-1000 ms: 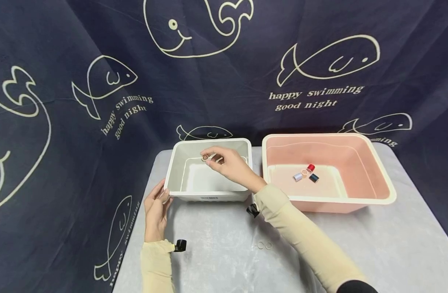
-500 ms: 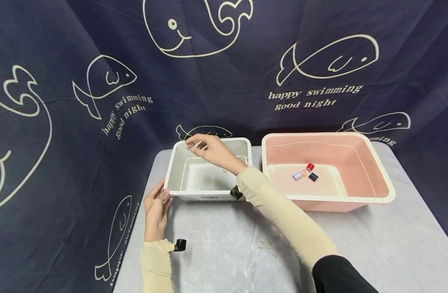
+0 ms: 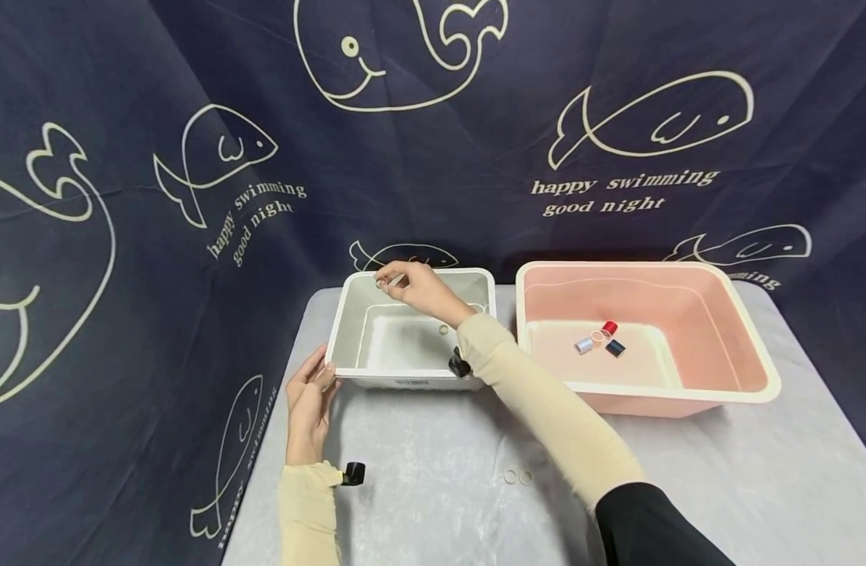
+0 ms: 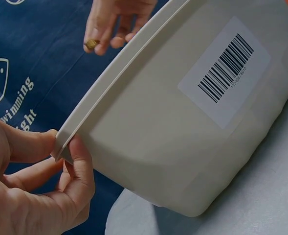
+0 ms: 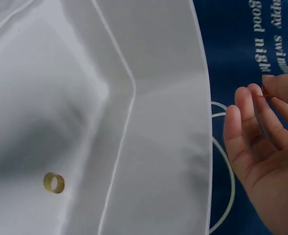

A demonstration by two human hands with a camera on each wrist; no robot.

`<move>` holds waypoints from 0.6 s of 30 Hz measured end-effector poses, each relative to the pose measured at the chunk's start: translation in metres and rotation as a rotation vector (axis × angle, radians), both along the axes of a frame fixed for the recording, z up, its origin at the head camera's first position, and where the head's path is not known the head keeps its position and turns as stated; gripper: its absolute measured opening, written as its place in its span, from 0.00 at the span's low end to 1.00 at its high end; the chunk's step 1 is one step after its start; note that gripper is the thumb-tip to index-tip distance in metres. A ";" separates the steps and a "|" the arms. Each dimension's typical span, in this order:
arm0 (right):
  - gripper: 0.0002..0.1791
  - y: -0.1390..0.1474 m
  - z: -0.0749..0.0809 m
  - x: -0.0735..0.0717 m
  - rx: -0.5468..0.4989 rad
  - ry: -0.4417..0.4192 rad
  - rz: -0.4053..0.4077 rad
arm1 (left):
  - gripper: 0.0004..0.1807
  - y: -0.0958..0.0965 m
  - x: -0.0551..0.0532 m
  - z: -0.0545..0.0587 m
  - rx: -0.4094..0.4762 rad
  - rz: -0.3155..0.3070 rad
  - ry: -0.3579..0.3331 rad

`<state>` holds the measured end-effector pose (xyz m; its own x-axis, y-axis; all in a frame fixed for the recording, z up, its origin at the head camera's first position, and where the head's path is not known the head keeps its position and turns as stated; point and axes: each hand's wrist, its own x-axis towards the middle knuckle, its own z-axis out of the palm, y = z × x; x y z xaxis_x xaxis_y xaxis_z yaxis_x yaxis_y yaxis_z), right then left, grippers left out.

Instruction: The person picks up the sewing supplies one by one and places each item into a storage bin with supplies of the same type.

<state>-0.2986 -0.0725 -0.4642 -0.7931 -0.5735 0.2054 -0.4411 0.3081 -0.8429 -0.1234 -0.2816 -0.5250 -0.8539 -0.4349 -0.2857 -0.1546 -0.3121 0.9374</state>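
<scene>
My left hand [image 3: 309, 405] grips the rim of a light grey plastic bin [image 3: 376, 374] at its near left corner, thumb and fingers on either side of the lip in the left wrist view. Above the bin's far left part, my right hand [image 3: 424, 291] pinches a small gold ring [image 4: 91, 44] between thumb and index finger; the other fingers are spread loosely. A second gold ring [image 5: 47, 183] stands on edge on the bin floor. Fingertips and thumb cover part of the pinched ring [image 5: 266, 90] in the right wrist view.
At the right stands a larger pink bin [image 3: 723, 338] holding a red thread spool [image 3: 609, 328], a pale spool [image 3: 584, 346], a dark spool [image 3: 615, 348] and a pale ring. Two thin rings [image 3: 525, 477] lie on the grey tabletop [image 3: 419, 487]. A dark printed curtain hangs behind.
My right hand has moved left and back over the bin, still pinching the ring. The ring on the bin floor now shows clear of my forearm. My left hand keeps its grip.
</scene>
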 end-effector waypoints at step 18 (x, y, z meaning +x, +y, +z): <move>0.15 -0.001 -0.036 -0.022 0.019 -0.184 -0.024 | 0.28 -0.002 0.000 -0.003 -0.021 -0.025 -0.021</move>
